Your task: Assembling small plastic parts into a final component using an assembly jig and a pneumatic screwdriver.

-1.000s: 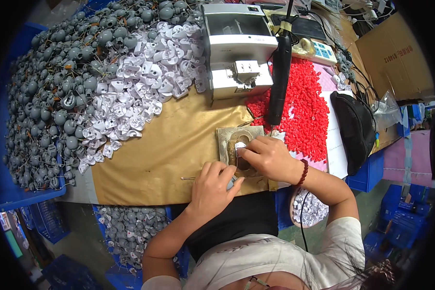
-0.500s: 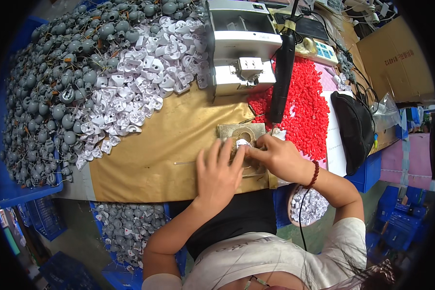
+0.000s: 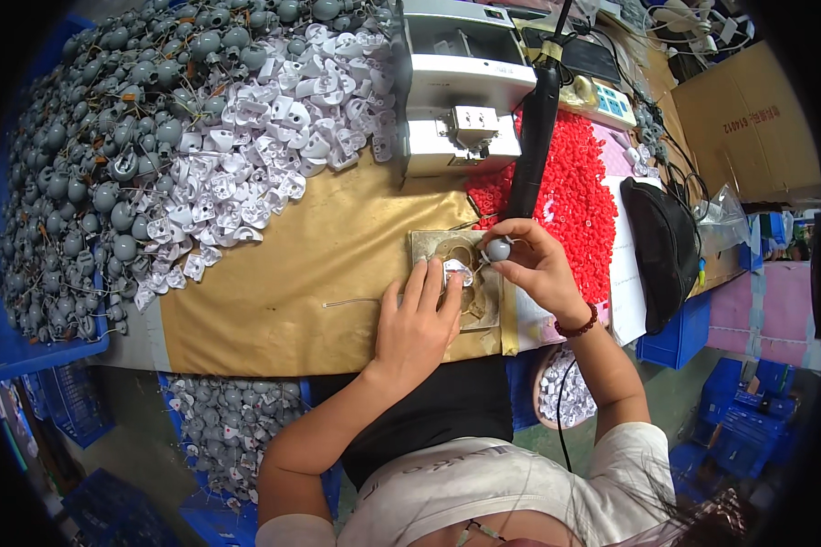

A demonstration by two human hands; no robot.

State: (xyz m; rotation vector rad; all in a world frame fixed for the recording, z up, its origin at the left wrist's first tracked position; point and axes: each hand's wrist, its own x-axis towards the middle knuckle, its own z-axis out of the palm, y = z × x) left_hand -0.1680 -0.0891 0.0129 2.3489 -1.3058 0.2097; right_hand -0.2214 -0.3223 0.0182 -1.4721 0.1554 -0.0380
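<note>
My right hand (image 3: 540,273) pinches a grey ball-shaped part (image 3: 498,249) between thumb and fingers, just above the right edge of a metal fixture block (image 3: 429,244). In the block's recess sits a small white plastic piece (image 3: 457,270) with a spot of red on it. My left hand (image 3: 416,319) lies palm down over the block's left side, fingers stretched out, the fingertips against the white piece. A thin pale wire or stick (image 3: 348,302) lies on the gold cloth beside the left hand.
White plastic parts (image 3: 246,173) and grey ball parts (image 3: 73,182) are heaped at the left. Small red pieces (image 3: 579,210) spread right of a grey machine (image 3: 461,82). A black tool (image 3: 534,137) hangs above the block. A black pouch (image 3: 657,246) lies farther right.
My right hand has lifted and turned from the white piece, bringing the grey ball part into sight. My left hand stays on the block, its fingers closer together.
</note>
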